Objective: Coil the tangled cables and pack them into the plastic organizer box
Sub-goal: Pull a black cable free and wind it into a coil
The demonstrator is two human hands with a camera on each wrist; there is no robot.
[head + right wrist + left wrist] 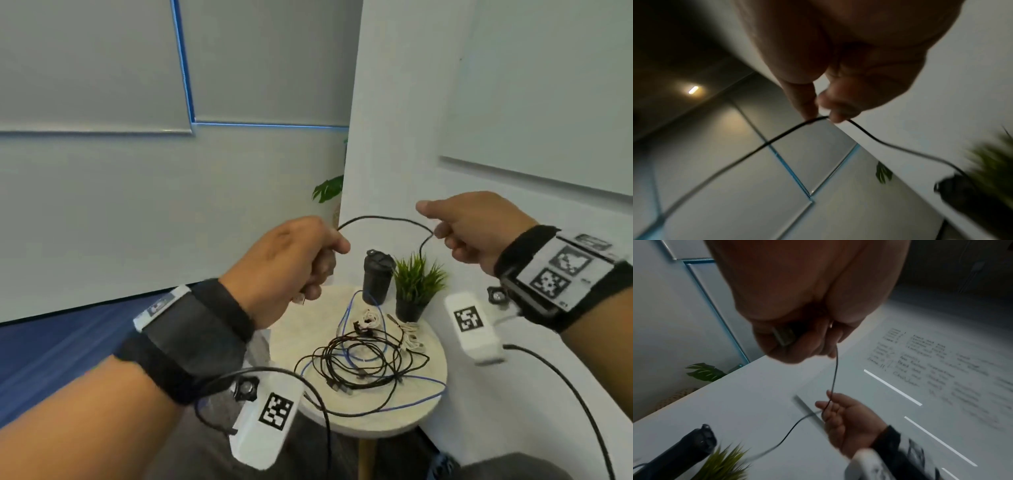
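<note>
A thin black cable arcs in the air between my two hands, above the small round table. My left hand is curled in a fist round one end of it, and the metal USB plug shows inside the fingers. My right hand pinches the cable farther along, and from there the cable drops toward the table. A tangle of black, blue and white cables lies on the tabletop. No organizer box is in view.
At the back of the table stand a black tumbler and a small potted green plant. A white wall rises right behind the table. Blue floor lies to the left.
</note>
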